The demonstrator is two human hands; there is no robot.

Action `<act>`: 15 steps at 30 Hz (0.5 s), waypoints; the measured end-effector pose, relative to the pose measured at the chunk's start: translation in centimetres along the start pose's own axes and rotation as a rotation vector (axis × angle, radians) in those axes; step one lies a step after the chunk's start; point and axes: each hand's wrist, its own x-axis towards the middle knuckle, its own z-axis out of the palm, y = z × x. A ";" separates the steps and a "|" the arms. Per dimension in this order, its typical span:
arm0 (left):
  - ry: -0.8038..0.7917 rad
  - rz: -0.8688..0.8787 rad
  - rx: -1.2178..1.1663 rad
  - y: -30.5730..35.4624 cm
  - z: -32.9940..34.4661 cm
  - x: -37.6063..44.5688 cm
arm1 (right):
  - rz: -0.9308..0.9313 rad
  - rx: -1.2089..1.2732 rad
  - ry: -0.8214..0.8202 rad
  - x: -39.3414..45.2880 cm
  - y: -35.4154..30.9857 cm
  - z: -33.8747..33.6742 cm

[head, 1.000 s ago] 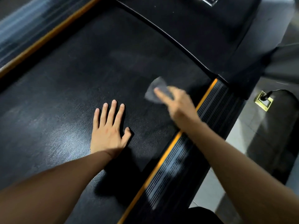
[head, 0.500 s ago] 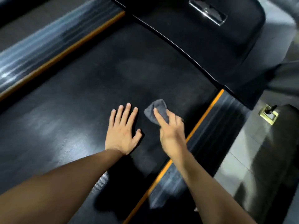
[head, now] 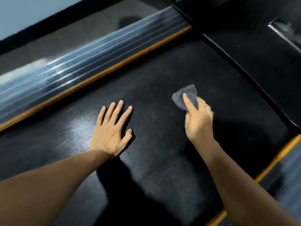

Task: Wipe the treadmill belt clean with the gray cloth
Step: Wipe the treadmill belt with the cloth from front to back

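Observation:
The black textured treadmill belt (head: 154,75) fills the middle of the head view. A small crumpled gray cloth (head: 185,95) lies on the belt right of centre. My right hand (head: 197,121) presses down on the cloth's near part, index finger stretched across it, so part of the cloth is hidden under the fingers. My left hand (head: 113,130) lies flat on the belt to the left of the cloth, fingers spread, holding nothing.
A ribbed side rail (head: 78,69) with an orange strip runs along the belt's left edge. Another orange-edged rail (head: 280,155) borders the right side. The black motor cover (head: 254,51) rises at the belt's far end, top right.
My right hand has slid the cloth away from the right rail toward the belt's middle, and the gap to my left hand has widened. The camera has swung left, showing more of the left rail.

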 end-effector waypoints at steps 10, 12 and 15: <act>-0.010 0.016 -0.006 -0.4 0.4 0.5 | -0.099 0.043 -0.067 12.5 -8.9 5.6; -0.019 0.015 -0.007 -0.4 0.3 0.5 | -0.286 0.101 -0.088 10.5 -12.1 7.0; -0.022 0.014 -0.009 -0.3 0.1 0.6 | -0.537 0.077 -0.256 9.2 -13.6 7.4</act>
